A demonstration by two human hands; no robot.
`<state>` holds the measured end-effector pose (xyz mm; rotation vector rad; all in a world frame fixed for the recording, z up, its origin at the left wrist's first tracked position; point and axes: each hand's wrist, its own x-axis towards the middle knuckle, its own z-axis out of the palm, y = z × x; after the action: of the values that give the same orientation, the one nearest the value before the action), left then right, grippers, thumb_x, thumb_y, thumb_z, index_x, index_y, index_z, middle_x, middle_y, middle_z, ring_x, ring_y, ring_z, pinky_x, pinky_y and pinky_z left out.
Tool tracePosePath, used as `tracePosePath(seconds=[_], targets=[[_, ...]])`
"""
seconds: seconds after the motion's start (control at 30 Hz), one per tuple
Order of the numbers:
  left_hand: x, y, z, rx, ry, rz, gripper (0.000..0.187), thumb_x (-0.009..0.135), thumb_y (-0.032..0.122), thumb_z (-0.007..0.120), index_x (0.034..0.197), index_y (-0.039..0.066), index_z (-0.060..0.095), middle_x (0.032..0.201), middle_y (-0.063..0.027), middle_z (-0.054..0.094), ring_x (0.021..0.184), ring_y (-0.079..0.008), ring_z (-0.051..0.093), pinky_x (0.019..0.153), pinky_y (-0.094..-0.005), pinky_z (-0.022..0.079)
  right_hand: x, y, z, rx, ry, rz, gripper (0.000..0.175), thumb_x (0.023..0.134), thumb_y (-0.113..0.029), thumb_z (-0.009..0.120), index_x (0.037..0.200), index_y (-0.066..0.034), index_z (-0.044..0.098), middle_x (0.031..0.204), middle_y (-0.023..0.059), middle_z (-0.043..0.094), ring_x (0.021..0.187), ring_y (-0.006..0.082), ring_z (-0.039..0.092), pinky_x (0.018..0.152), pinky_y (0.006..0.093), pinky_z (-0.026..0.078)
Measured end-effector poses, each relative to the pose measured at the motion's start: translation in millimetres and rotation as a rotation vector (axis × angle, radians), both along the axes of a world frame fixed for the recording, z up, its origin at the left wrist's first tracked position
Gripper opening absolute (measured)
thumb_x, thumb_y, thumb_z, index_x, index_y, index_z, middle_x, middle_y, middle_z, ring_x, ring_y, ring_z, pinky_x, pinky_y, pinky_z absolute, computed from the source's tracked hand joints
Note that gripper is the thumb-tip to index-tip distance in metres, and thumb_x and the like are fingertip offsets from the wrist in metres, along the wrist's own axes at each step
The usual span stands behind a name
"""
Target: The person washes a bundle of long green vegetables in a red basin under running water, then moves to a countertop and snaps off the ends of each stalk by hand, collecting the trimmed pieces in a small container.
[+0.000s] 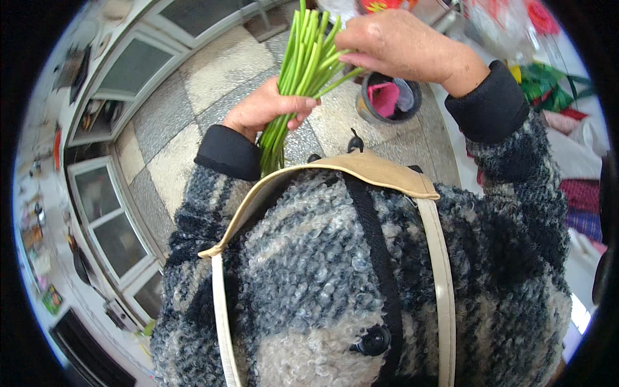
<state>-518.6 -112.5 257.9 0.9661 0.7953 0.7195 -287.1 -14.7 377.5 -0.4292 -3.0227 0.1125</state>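
Note:
My left hand (268, 109) is wrapped around a bunch of long green stems (304, 60), which look like garlic scapes. The cut-looking ends fan out above the fist, and the lower part hangs down behind the apron's top edge. At the upper right of the bunch, my right hand (399, 46) has its fingers closed at the ends of a few stems that splay sideways. Its fingertips partly hide where they meet those stems. Across my chest lies a tan apron bib (358, 164) with pale straps, worn over a woolly grey and black coat (309, 242).
On the tiled floor (227, 63) below my right hand stands a dark bin (362, 104) with a pink item inside. White cabinets with glass doors (138, 63) line the left, under a cluttered counter (36, 232). Plastic bags (503, 24) and a green bag (551, 84) sit at right.

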Motion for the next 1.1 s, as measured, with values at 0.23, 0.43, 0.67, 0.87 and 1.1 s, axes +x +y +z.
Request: tracePosePath(seconds=[0.23, 0.43, 0.67, 0.87, 1.1], targets=[[79.4, 72.6, -1.0, 0.059, 0.1, -0.135, 0.027, 0.085, 0.018, 0.072, 0.101, 0.0, 0.06, 0.068, -0.001, 0.055, 0.05, -0.0079, 0.049, 0.047, -0.0215, 0.039, 66.7, 18.0, 6.7, 0.186, -0.139, -0.234, 0.019, 0.081, -0.02, 0.063, 0.073, -0.0032, 0.062, 0.065, 0.0142, 0.062, 0.061, 0.032, 0.066, 0.056, 0.0423, 0.053], [186.3, 130.3, -12.6, 0.015, 0.202, -0.125, 0.015, 0.086, 0.014, 0.071, 0.087, 0.005, 0.059, 0.064, -0.0019, 0.057, 0.051, -0.0104, 0.053, 0.048, -0.0251, 0.041, 196.4, 77.3, -63.0, 0.175, -0.061, -0.386, 0.019, 0.085, -0.023, 0.063, 0.078, -0.0052, 0.062, 0.068, 0.0127, 0.063, 0.065, 0.0317, 0.067, 0.058, 0.0429, 0.053], [328.6, 224.9, -30.8, -0.29, 0.29, 0.038, 0.014, 0.086, 0.012, 0.071, 0.088, 0.003, 0.06, 0.068, -0.0033, 0.059, 0.053, -0.0117, 0.056, 0.047, -0.0258, 0.047, 276.6, 172.0, -134.8, -0.128, 0.258, -0.754, 0.025, 0.09, -0.026, 0.055, 0.081, -0.0057, 0.066, 0.072, 0.016, 0.068, 0.071, 0.0341, 0.07, 0.064, 0.0466, 0.056], [341.3, 224.8, -15.0, -0.316, 0.142, 0.086, 0.015, 0.086, 0.013, 0.072, 0.092, 0.005, 0.061, 0.072, -0.0025, 0.06, 0.055, -0.0115, 0.057, 0.048, -0.0261, 0.048, 321.0, 171.9, -115.4, -0.168, 0.38, -0.644, 0.026, 0.093, -0.028, 0.054, 0.081, -0.0077, 0.063, 0.07, 0.0141, 0.067, 0.067, 0.0317, 0.069, 0.06, 0.0447, 0.055], [350.7, 234.9, -11.2, -0.339, 0.148, 0.146, 0.016, 0.085, 0.012, 0.072, 0.094, 0.004, 0.062, 0.072, -0.0029, 0.06, 0.058, -0.0122, 0.058, 0.05, -0.0266, 0.049, 332.3, 161.5, -103.8, -0.512, 0.407, -0.378, 0.025, 0.092, -0.022, 0.055, 0.077, -0.0019, 0.058, 0.067, 0.0157, 0.061, 0.064, 0.0323, 0.064, 0.059, 0.0428, 0.05]])
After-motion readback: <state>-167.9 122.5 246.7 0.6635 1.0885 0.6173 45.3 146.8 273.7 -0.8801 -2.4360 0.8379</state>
